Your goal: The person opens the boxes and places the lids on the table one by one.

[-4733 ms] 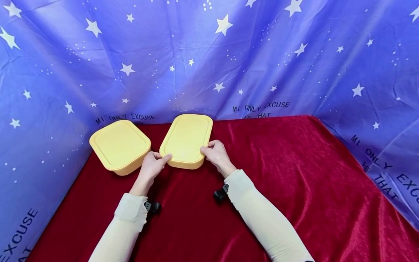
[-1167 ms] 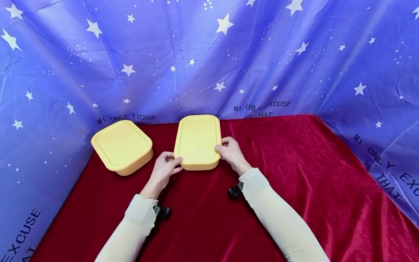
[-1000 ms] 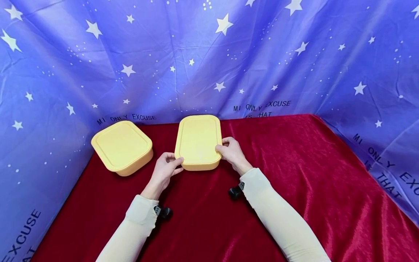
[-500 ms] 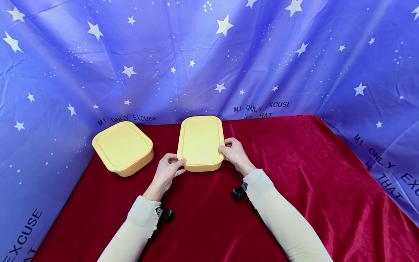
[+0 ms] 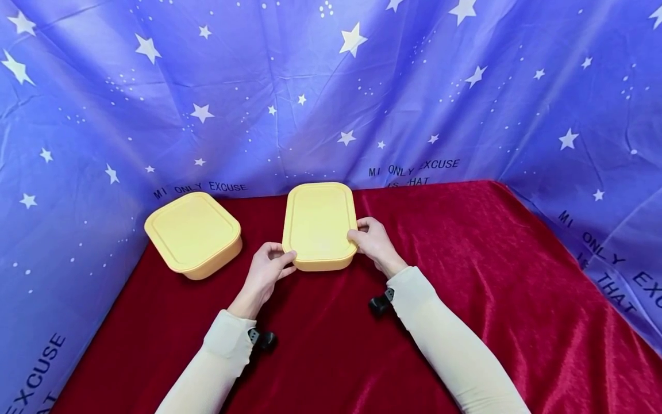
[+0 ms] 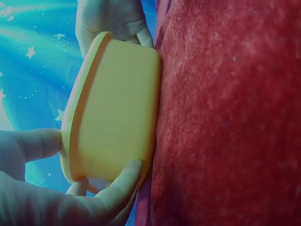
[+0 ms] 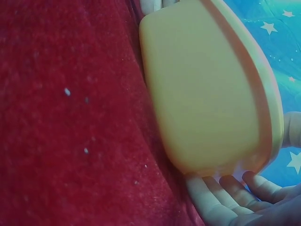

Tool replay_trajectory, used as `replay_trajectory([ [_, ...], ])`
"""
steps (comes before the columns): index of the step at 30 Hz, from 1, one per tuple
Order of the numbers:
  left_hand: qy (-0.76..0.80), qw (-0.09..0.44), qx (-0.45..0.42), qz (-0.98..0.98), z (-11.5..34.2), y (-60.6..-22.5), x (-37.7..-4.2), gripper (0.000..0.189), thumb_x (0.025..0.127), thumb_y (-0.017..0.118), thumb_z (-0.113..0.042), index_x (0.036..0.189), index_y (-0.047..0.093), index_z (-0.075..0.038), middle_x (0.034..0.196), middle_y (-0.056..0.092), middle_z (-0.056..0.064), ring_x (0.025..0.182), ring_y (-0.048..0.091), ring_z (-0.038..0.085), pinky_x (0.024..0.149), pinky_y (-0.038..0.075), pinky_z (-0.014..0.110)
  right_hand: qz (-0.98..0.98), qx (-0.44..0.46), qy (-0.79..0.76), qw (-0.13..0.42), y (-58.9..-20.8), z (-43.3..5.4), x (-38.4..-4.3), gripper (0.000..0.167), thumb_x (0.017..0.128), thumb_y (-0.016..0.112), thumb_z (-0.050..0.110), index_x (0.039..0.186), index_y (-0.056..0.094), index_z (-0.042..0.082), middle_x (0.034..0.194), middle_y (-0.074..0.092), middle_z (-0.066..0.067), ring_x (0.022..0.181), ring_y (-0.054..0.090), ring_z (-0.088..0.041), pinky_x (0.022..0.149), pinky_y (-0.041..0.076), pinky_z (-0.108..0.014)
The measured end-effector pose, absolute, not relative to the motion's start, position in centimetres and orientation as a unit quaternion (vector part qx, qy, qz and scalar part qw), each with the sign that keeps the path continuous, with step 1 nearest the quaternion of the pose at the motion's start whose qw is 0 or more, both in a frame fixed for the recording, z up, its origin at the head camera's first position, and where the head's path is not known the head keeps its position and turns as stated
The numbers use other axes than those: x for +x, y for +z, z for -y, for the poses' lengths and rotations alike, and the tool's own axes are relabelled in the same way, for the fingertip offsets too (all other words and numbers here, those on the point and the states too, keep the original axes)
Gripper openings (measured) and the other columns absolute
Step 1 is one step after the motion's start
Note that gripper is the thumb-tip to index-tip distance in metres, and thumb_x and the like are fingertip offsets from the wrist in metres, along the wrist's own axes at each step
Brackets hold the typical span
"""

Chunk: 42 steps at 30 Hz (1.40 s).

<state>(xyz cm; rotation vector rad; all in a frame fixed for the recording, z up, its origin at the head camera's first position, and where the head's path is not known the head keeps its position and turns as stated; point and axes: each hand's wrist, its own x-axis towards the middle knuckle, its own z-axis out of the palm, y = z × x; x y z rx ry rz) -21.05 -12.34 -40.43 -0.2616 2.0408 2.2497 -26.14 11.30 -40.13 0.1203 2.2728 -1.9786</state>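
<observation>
Two yellow lidded food containers appear in the head view. The rectangular container (image 5: 320, 223) lies flat in the middle near the back, between both hands. At its front left corner, the left hand (image 5: 261, 275) grips it, thumb on the lid edge and fingers against the side wall. The right hand (image 5: 377, 242) holds the right side near the front, thumb on the lid rim. In the left wrist view the container wall (image 6: 117, 103) stands close against the cloth, with the left fingers curled at its corner. Right fingertips (image 7: 207, 190) press its side in the right wrist view.
The squarer second container (image 5: 193, 233) sits to the left, lid on, turned at an angle. Red velvet cloth (image 5: 310, 345) covers the table. A blue-purple curtain (image 5: 320, 75) with white stars hangs close behind and along both sides.
Over the whole span, the rectangular container has shifted right, away from the other one, and turned straighter to the person. Both hands moved with it, only slightly in the last second.
</observation>
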Motion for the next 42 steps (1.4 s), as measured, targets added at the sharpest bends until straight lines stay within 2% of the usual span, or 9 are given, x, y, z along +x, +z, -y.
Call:
replay_trajectory([
  [27, 0.741, 0.050, -0.080, -0.665, 10.8, -40.4, -21.2, 0.031, 0.086, 0.065, 0.001, 0.109, 0.044, 0.006, 0.101, 0.051, 0.017, 0.084, 0.062, 0.018, 0.088, 0.051, 0.046, -0.760, 0.049, -0.646, 0.053, -40.1, -12.8, -26.2, 0.039, 0.081, 0.055, 0.005, 0.117, 0.047, -0.005, 0.099, 0.053, -0.016, 0.072, 0.061, -0.018, 0.064, 0.055, -0.027],
  [42, 0.747, 0.053, -0.075, -0.658, 9.8, -40.5, -21.3, 0.031, 0.086, 0.065, 0.002, 0.108, 0.045, 0.005, 0.099, 0.051, 0.015, 0.083, 0.063, 0.018, 0.088, 0.051, 0.046, -0.761, 0.050, -0.645, 0.051, -40.0, -13.8, -26.1, 0.041, 0.082, 0.055, 0.005, 0.120, 0.046, -0.007, 0.104, 0.054, -0.018, 0.076, 0.061, -0.018, 0.066, 0.056, -0.027],
])
